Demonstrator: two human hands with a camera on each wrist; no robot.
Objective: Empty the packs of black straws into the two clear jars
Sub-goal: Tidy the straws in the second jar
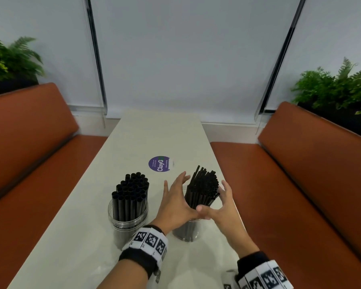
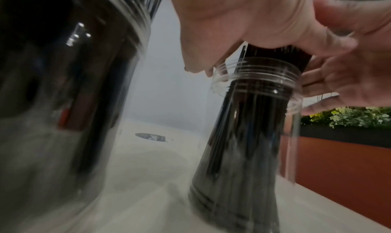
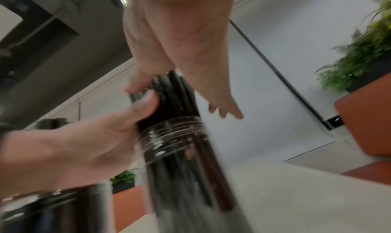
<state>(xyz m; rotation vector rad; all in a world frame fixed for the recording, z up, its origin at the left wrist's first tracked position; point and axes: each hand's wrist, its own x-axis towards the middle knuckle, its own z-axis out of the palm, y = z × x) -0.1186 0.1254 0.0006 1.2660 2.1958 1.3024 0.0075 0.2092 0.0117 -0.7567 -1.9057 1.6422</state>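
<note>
Black straws (image 1: 203,188) stand in the right jar (image 1: 187,231), and they lean and fan out at the top, so both hands are cupped around them, likely to push them into a neat bunch. The left hand (image 1: 176,200) has straight, spread fingers (image 1: 182,177) beside the straws on the left, and its thumb touches them just above the jar's rim. The right hand (image 1: 223,207) does the same on the other side, fingers open, not gripping tight. The thumbs meet in front, near the person. The left jar (image 1: 128,221) stands just beside it on the bench (image 1: 150,132), already packed full of thick straws (image 1: 131,195) that stand up straight, so nobody needs to hold it. A purple sticker (image 1: 159,163) lies farther back on the bench. No packs show in any view, so I think the job is almost done.
</note>
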